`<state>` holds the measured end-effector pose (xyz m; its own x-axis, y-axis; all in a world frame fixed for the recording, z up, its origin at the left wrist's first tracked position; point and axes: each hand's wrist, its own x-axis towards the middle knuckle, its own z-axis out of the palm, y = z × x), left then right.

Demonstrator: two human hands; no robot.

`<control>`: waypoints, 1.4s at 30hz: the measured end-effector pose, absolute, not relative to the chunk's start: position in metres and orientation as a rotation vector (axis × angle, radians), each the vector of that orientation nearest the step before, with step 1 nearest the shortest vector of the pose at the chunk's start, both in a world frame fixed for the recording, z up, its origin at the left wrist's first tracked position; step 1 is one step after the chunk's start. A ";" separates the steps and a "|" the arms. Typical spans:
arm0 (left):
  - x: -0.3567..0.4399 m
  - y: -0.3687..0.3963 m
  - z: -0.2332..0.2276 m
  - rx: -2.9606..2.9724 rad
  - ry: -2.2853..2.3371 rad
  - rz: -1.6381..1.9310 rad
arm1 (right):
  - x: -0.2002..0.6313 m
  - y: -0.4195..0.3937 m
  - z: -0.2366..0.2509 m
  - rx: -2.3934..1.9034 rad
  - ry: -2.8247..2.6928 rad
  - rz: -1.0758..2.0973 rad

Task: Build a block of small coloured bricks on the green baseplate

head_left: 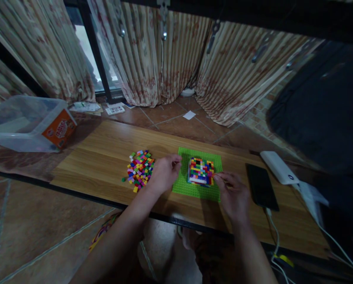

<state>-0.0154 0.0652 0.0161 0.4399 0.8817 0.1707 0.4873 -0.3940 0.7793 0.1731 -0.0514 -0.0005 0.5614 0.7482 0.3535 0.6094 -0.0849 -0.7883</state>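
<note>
At the far left I see a clear plastic tub [22, 124] lying tipped on its side, an orange label on its end, resting off the corner of the wooden bench [105, 154]. Behind it some papers [87, 106] lie on the tiled floor under the flowered curtains [152, 55].

On the bench, I find a loose pile of small coloured bricks [140, 169], many colours mixed, spread flat. Just right of the pile is my left hand [163, 173], knuckles up, fingers curled together; its fingertips reach the left edge of the green baseplate [198, 188]. I cannot tell whether it pinches a brick.

In the middle of the baseplate stands the block of stacked bricks [200, 171], a square, multicoloured build several layers high, upright and seated on the studs. It lies between my two hands.

My right hand [234, 193] sits just right of the block, fingers drawn together, with the thumb and forefinger touching the block's right near corner. Whether it grips a single brick there is too small to make out.

Further right a dark phone [261, 186] lies flat on the bench, a cable running off its near end. Beside it lies a white power bank [278, 166], and past that a dark cloth bulk [321, 106].
</note>
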 end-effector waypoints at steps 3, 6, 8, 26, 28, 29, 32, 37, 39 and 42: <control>-0.026 0.075 0.019 2.182 1.382 0.623 | 0.177 -0.053 -0.003 -1.819 -1.131 0.199; -0.034 0.080 0.021 2.313 1.595 0.459 | 0.174 -0.051 -0.004 -1.816 -1.170 0.196; -0.038 0.081 0.022 2.382 1.677 0.365 | 0.172 -0.049 -0.004 -1.800 -1.189 0.198; -0.043 0.079 0.021 2.421 1.850 0.145 | 0.174 -0.038 -0.007 -1.825 -1.062 0.341; -0.042 0.079 0.022 2.404 1.857 0.132 | 0.172 -0.037 -0.006 -1.816 -0.996 0.401; -0.042 0.079 0.022 2.398 1.855 0.127 | 0.171 -0.036 -0.005 -1.804 -0.963 0.429; -0.042 0.080 0.021 2.394 1.845 0.127 | 0.169 -0.034 -0.003 -1.767 -0.893 0.500; -0.041 0.081 0.021 2.392 1.841 0.139 | 0.170 -0.033 -0.005 -1.679 -0.825 0.635; -0.040 0.081 0.021 2.397 1.849 0.141 | 0.171 -0.034 -0.006 -1.641 -0.804 0.655; -0.039 0.082 0.020 2.422 1.869 0.141 | 0.172 -0.034 -0.005 -1.612 -0.729 0.597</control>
<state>-0.0388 0.0821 0.0197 0.2522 0.9674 0.0240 0.9601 -0.2532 0.1189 0.1719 -0.0342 -0.0048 0.6712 0.7411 0.0171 0.1299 -0.0948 -0.9870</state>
